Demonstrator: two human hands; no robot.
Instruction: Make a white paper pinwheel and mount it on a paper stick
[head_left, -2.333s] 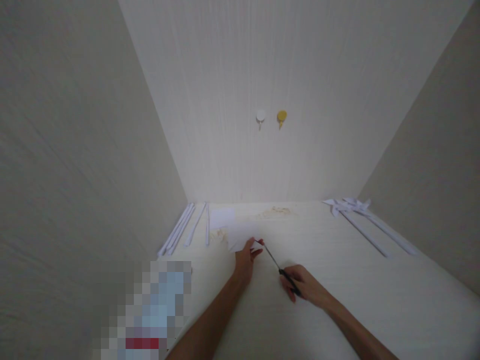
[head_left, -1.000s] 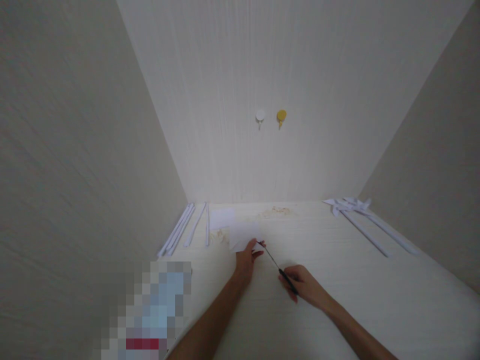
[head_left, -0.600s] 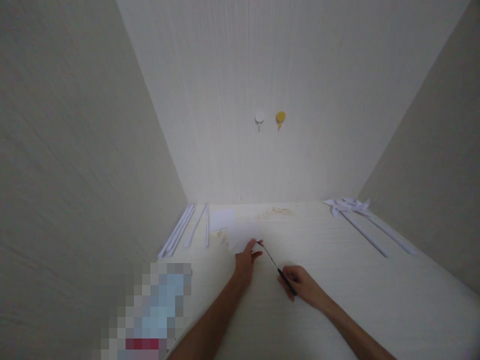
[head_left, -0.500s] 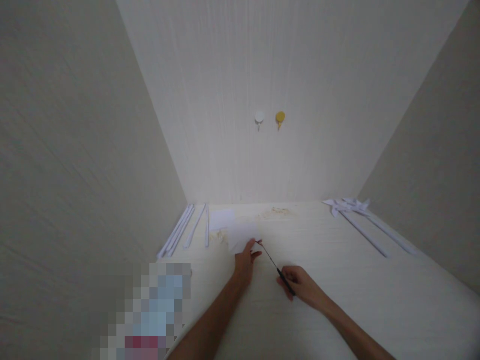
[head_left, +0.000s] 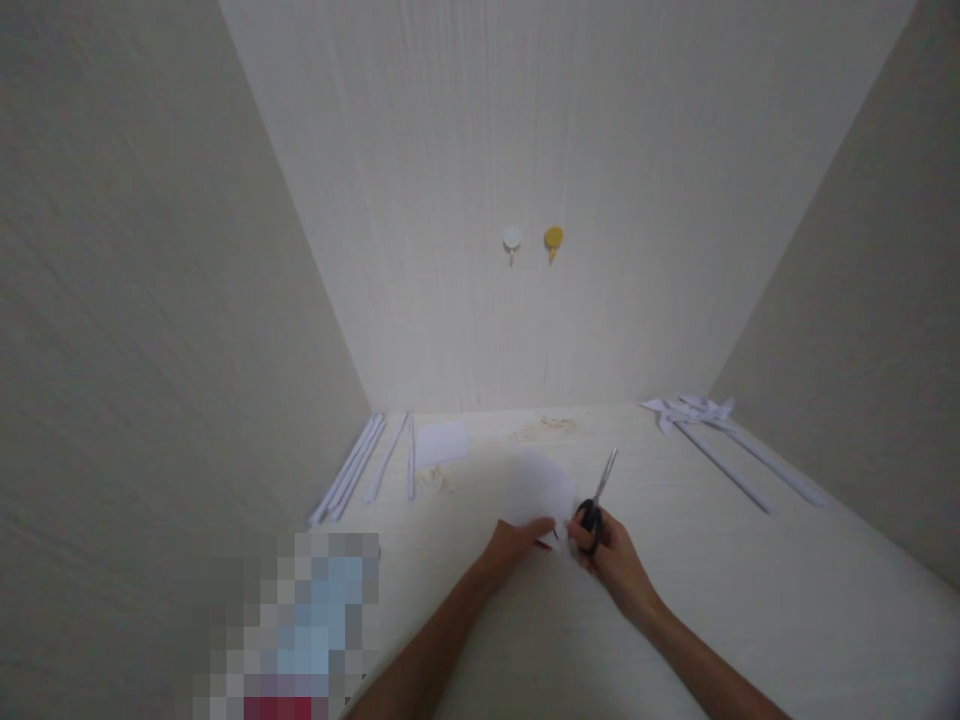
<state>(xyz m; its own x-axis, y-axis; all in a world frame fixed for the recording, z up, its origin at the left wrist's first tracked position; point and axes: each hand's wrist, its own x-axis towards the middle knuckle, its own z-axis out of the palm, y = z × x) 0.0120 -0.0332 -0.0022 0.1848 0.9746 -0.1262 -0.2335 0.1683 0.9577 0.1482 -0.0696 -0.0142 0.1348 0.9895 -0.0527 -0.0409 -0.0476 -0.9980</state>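
Note:
Between finger and thumb my left hand pinches the near edge of a white sheet of paper, which lies tilted in front of me. Black-handled scissors are in my right hand, their metal blades pointing away and together. The right fingertips are close to the paper's right near corner; whether they touch it I cannot tell. Another white paper piece lies flat farther back on the left.
Several rolled white paper sticks lie at the left. Folded paper pinwheel shapes and long paper sticks are at the right. Thin tan strands lie mid-left. White and yellow hooks hang on the wall. The lower left is pixelated.
The paper has come nearer and rightward, and turned. The scissors, earlier with blades at its near right corner, have swung upright in my right hand, away from the paper.

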